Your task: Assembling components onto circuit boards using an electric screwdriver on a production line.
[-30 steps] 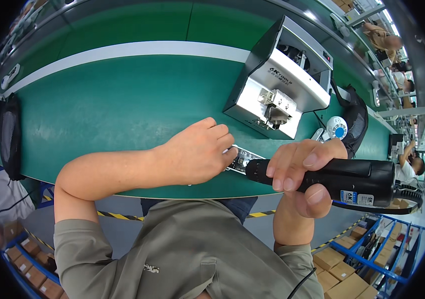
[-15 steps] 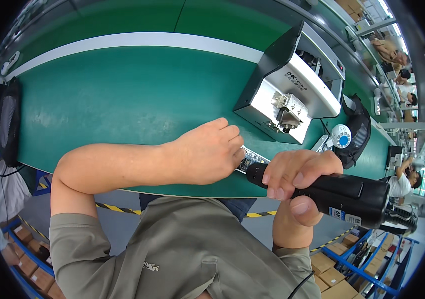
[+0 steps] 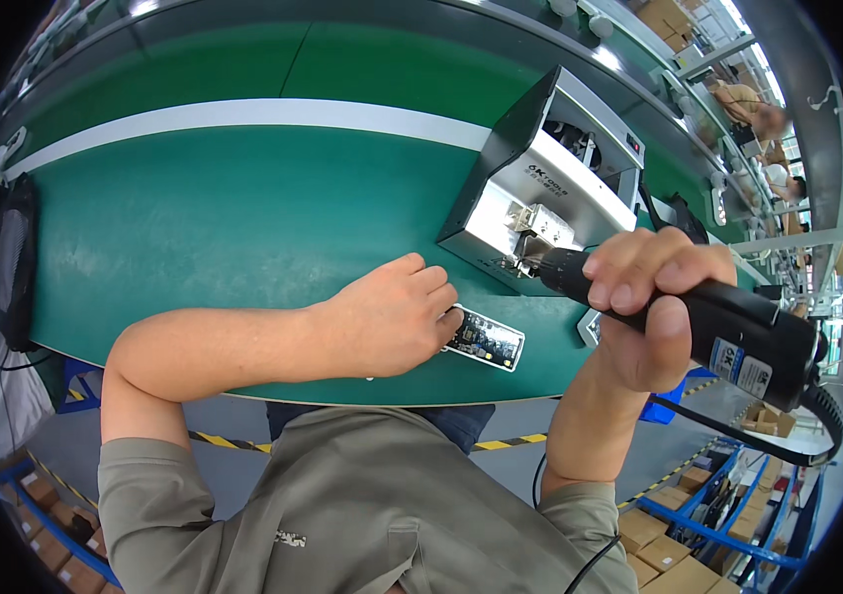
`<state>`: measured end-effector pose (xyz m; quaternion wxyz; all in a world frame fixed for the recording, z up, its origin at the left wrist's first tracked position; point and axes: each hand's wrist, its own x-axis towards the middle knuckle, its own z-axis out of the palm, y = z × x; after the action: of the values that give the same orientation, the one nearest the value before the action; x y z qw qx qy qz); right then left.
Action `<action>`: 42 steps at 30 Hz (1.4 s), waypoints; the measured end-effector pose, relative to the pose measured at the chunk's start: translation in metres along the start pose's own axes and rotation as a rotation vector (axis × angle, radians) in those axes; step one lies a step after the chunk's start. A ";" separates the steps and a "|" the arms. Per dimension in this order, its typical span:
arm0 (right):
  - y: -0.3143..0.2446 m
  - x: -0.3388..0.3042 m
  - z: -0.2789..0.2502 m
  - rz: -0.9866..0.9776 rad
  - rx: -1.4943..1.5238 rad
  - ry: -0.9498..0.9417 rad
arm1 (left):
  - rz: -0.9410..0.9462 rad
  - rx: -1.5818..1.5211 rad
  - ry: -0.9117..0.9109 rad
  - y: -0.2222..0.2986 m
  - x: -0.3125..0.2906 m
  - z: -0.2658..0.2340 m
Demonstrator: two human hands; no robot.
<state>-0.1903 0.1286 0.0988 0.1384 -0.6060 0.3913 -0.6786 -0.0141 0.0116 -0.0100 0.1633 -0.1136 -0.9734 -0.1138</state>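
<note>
My right hand (image 3: 651,302) is wrapped around a black electric screwdriver (image 3: 733,342), raised over the right of the bench. The screwdriver's nose is at the metal outlet of a silver and black automatic screw feeder (image 3: 501,208); whether its tip touches cannot be made out. My left hand (image 3: 394,315) is closed on the left end of a narrow circuit board in a white frame (image 3: 489,340), which lies on the green mat near the front edge. The fingers hide that end of the board.
A small pale object (image 3: 590,328) lies right of the board, partly hidden by my right arm. A black mesh bag (image 3: 14,262) stands at the far left of the green bench (image 3: 174,218). The screwdriver's cable (image 3: 728,431) hangs from its rear. People are at benches far right.
My right hand has lifted the screwdriver off the circuit board and moved it up and right to the feeder's outlet. More of the board shows now. My left hand stays on it.
</note>
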 end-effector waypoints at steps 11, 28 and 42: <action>-0.028 -0.047 -0.010 0.172 0.173 0.176 | 0.020 -0.011 -0.015 -0.002 0.002 -0.004; -0.042 -0.081 -0.012 0.202 0.183 0.297 | 0.046 -0.065 0.021 0.001 0.013 -0.020; -0.043 -0.084 -0.012 0.361 0.119 0.248 | 0.013 -0.103 -0.048 0.005 0.019 -0.029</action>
<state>-0.1701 0.2174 0.0693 0.2439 -0.4288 0.4667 -0.7341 -0.0219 0.0120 0.0236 0.1345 -0.1308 -0.9692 -0.1598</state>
